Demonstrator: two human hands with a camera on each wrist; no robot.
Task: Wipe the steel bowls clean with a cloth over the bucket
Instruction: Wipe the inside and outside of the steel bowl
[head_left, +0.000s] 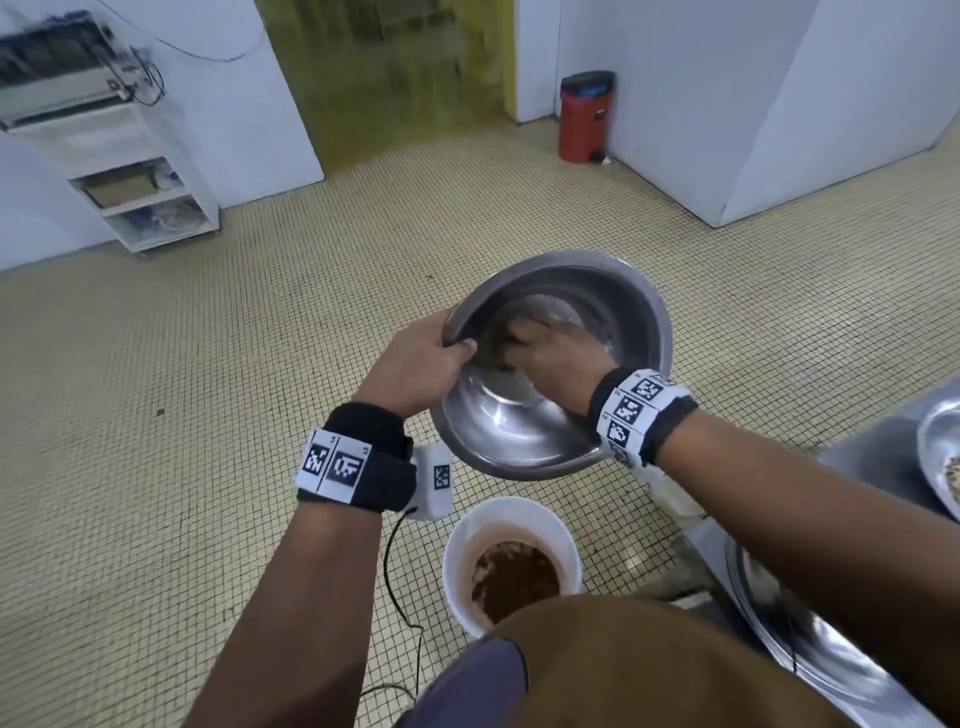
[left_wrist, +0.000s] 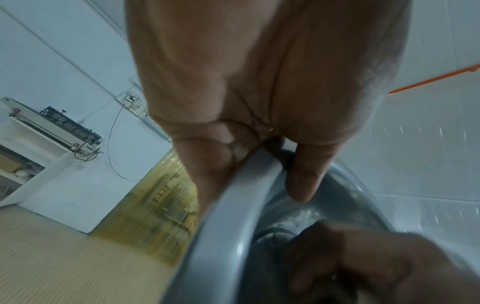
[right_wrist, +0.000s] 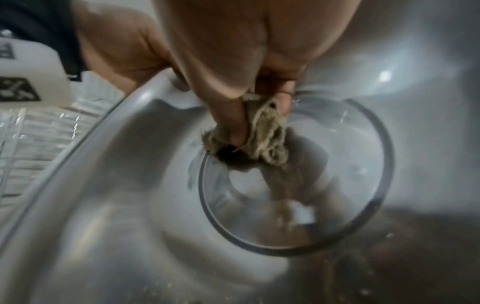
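Observation:
A large steel bowl (head_left: 613, 306) is held tilted toward me in the air, just beyond a white bucket (head_left: 457, 540) that stands on the floor with brown residue in it. My left hand (head_left: 421, 364) grips the bowl's left rim (left_wrist: 241, 205), thumb inside, fingers outside. Inside the bowl, my right hand (head_left: 556, 353) pinches a crumpled tan cloth (right_wrist: 265, 131) and holds it against the inner wall by the flat bottom (right_wrist: 296, 181). Fine specks cling to the lower wall in the right wrist view.
A steel counter (head_left: 857, 467) at the right carries another steel bowl (head_left: 940, 457) with food residue and a third large bowl (head_left: 810, 644) near my right elbow. A red bin (head_left: 584, 117) stands by the far wall, a white shelf unit (head_left: 145, 202) at far left. Tiled floor lies around.

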